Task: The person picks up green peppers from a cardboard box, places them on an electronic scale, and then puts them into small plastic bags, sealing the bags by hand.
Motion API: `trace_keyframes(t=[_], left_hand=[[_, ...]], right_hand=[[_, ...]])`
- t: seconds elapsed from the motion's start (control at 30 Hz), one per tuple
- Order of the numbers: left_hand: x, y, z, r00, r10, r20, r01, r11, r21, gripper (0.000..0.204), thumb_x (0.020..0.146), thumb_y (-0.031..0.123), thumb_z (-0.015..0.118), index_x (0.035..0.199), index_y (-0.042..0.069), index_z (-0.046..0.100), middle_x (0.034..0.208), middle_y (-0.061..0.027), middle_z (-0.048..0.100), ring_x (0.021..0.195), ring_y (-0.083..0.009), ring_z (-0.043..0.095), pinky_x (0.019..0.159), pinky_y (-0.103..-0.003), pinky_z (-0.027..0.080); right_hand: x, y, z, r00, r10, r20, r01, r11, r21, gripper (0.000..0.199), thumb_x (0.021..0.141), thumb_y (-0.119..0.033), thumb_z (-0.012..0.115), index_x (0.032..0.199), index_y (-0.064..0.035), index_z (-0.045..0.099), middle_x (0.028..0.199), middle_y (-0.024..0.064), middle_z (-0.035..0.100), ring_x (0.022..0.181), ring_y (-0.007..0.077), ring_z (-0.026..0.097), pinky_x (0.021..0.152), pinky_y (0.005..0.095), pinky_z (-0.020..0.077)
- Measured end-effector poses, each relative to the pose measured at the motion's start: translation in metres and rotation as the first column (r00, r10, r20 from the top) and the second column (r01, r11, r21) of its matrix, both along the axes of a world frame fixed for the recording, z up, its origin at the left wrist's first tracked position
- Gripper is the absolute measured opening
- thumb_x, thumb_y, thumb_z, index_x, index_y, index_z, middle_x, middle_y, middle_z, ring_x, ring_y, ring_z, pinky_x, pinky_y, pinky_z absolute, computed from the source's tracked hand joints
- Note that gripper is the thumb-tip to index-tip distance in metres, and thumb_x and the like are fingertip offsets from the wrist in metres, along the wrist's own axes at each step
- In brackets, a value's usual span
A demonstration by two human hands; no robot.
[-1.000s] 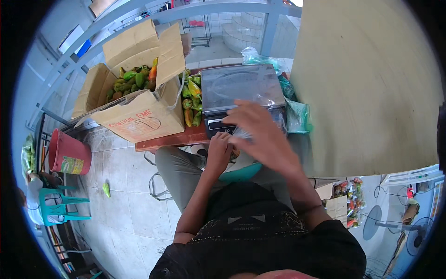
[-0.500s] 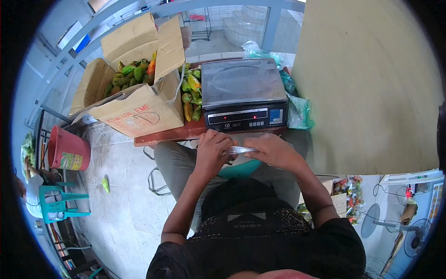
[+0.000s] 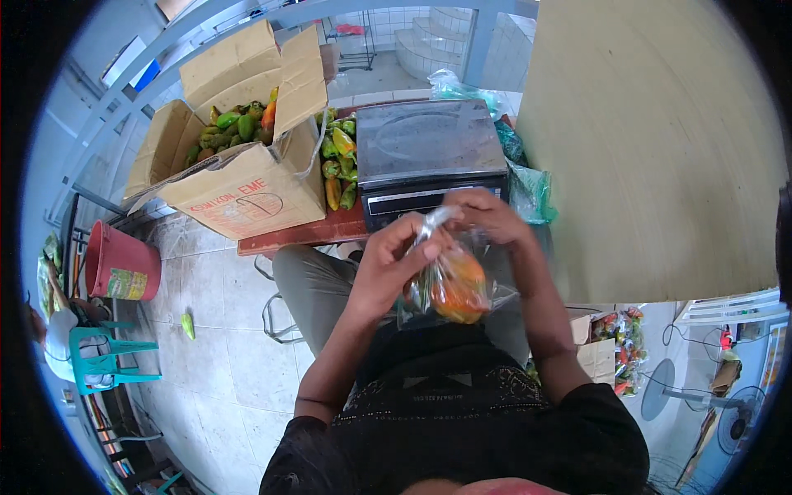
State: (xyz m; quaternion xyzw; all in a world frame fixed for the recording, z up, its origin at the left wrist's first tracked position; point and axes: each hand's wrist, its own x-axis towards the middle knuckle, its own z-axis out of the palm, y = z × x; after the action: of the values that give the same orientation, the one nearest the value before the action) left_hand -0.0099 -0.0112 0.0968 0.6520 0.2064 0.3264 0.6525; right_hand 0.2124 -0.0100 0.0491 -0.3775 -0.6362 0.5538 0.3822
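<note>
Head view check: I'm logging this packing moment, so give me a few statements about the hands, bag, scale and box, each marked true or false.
1. Both hands, left hand and right hand, grip the clear plastic bag of orange peppers. True.
2. The bag rests on the grey digital scale. False: it is held in front of it, and the platform is bare.
3. The open cardboard box holds mostly green peppers. True.
4. The red plastic bucket stands on the red table. False: it stands on the floor.

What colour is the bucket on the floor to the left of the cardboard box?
The bucket is red with a yellowish label, clearest at the left of the head view.
</note>
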Motion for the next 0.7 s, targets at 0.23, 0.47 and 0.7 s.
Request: trace_keyframes(t=[0.23,0.47,0.7], left_hand=[[0.024,0.018,-0.05,0.83,0.537,0.15,-0.424,0.782,-0.457,0.017,0.084,0.02,0.056,0.083,0.003,0.057,0.076,0.0001,0.056,0.07,-0.0047,0.049,0.066,-0.019,0.039],[0.018,0.029,-0.091,0.703,0.711,0.012,-0.71,0.703,-0.038,0.017,0.083,0.017,0.057,0.075,0.002,0.054,0.072,0.0011,0.053,0.068,-0.0046,0.044,0.062,-0.021,0.038],[0.005,0.032,-0.104,0.627,0.757,-0.184,-0.658,0.641,0.396,0.014,0.076,0.008,0.06,0.073,-0.001,0.05,0.067,-0.0074,0.047,0.064,-0.0168,0.047,0.06,-0.027,0.038]], right_hand=[[-0.112,-0.018,-0.113,0.358,-0.319,-0.877,-0.055,0.931,-0.361,0.05,0.081,-0.041,0.054,0.117,-0.0071,0.043,0.106,0.0036,0.051,0.093,0.0127,0.052,0.075,0.0272,0.0449],[-0.119,-0.029,-0.098,0.711,-0.382,-0.59,-0.071,0.796,-0.602,0.034,0.082,-0.039,0.054,0.1,-0.0106,0.05,0.075,-0.0003,0.052,0.061,0.008,0.048,0.053,0.026,0.0399],[-0.101,-0.029,-0.064,0.97,-0.233,0.065,0.242,0.934,-0.264,0.021,0.088,-0.025,0.042,0.089,-0.0042,0.048,0.065,0.0069,0.047,0.055,0.0183,0.049,0.052,0.032,0.0397]])
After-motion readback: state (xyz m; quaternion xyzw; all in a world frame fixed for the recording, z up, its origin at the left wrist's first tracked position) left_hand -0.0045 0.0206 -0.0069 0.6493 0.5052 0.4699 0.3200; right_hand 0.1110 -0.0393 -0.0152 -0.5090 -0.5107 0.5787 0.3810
